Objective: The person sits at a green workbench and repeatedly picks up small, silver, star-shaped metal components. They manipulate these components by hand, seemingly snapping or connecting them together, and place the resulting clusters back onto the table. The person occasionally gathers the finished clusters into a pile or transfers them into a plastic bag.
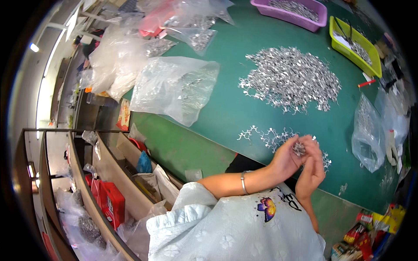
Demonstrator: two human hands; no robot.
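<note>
My left hand (285, 162), with a silver bangle on its wrist, and my right hand (311, 169) are cupped together above the near edge of the green table. Between them, a small clump of shiny silver metal pieces (299, 148) shows in the hollow of the palms. The fingers of both hands are curled round it. Loose silver pieces (271, 138) lie thinly spread on the table beside and beneath my hands. Farther off is a large heap of the same kind of small silver pieces (291, 78). The exact shape of each piece is too small to make out.
The green table (226, 104) carries a clear plastic bag (176, 85) of pieces at left and another bag (368, 135) at right. A purple basket (313, 24) and a lime-green basket (370, 68) stand at the far side. A red pen-like stick (366, 83) lies nearby. Shelving (104, 172) borders the left.
</note>
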